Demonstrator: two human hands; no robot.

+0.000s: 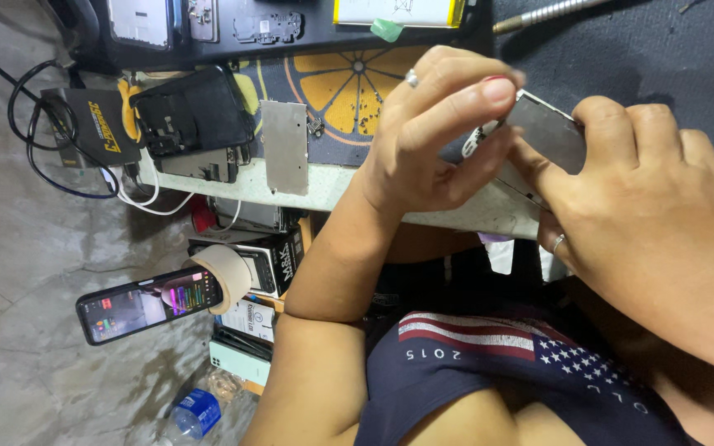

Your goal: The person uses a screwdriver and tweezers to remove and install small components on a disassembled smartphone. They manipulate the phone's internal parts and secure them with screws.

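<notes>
- Furthest left, a phone with a lit screen [146,304] lies on its side against a roll of beige tape [226,277], apparently propped there so the screen can be glanced at while both hands are busy.
- Above it, black cables [35,132] loop off the bench edge past a black and yellow pouch [97,124], hanging over the side rather than lying across the work surface.
- Next, an opened black phone shell [192,111] and a bare metal plate [284,147] lie flat at the bench edge [332,188], set aside but within reach.
- Under the bench edge, stacked small boxes [266,264] and a blue-capped bottle [196,411] sit low down, well apart from the loose parts.
- On the mat printed with an orange slice [349,83], nothing lies directly beneath the hands.
- Up at the back, a green pick [387,30] rests beside a white and yellow battery [398,10].
- The left hand [423,140] is closed in a pinch: its thumb and forefinger [473,92] clamp one end of the grey phone frame [551,132], probably to work at that end.
- That frame is held in the air just above the bench's near edge, tilted, between the two hands and close to the body.
- The right hand [646,223] wraps its fingers around the frame's other end, gripping firmly to steady it against the left hand's pinch.
- Top right, a metal tube [539,15] lies on the dark mat [663,58], apart from the hands.
</notes>
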